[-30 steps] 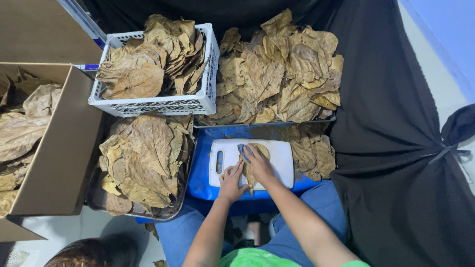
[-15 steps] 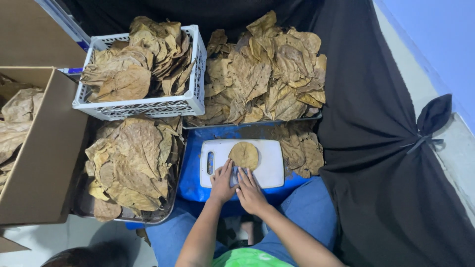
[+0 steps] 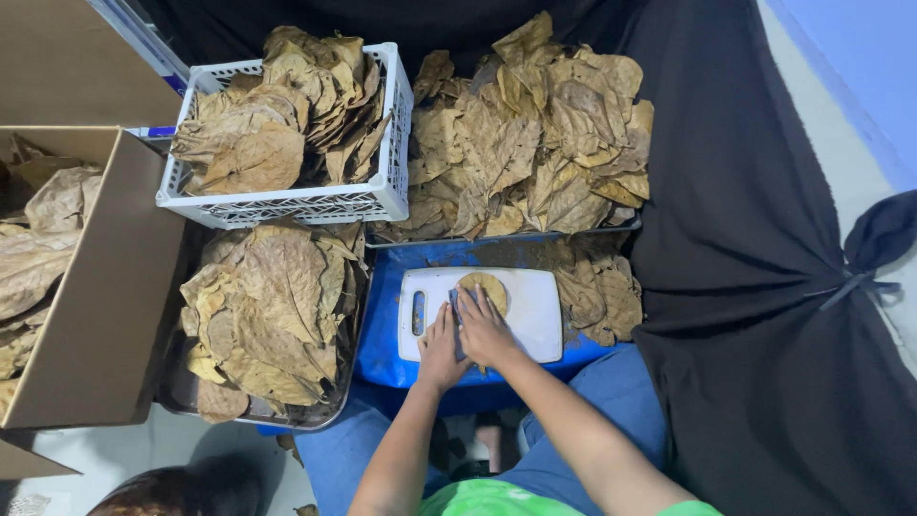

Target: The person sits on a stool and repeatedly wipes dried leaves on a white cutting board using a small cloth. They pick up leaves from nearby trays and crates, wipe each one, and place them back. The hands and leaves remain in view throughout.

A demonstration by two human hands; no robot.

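The round leaf piece (image 3: 487, 290) is lying near the top edge of the white cutting board (image 3: 530, 315), about midway along it, and both hands are pressing at its lower side. The right hand (image 3: 485, 330) is lying flat with fingers together over a small bluish thing (image 3: 457, 320), too hidden to identify; whether the fingers are clamping it, I cannot tell. The left hand (image 3: 439, 346) is resting just beside it, fingers together and flat on the board, holding nothing that shows.

The leaf is looking dry and brittle, so in my judgement too much pressure could be cracking it, and a smooth plastic board could be letting it slide toward the handle slot (image 3: 417, 312) at the left end. The board is sitting on a blue tray (image 3: 382, 354) balanced over the person's lap, so a shift of the knees could be tipping it.

All around, brown crinkled leaves are lying in loose heaps: in the white lattice basket (image 3: 287, 205) beyond the tray's far left corner, in a big pile (image 3: 535, 143) on the black cloth (image 3: 764, 287) beyond the tray's far edge, on a dark metal tray (image 3: 181, 397) to the left, and in a cardboard box (image 3: 105, 315) farther left. They are looking papery, veined and curled at the edges
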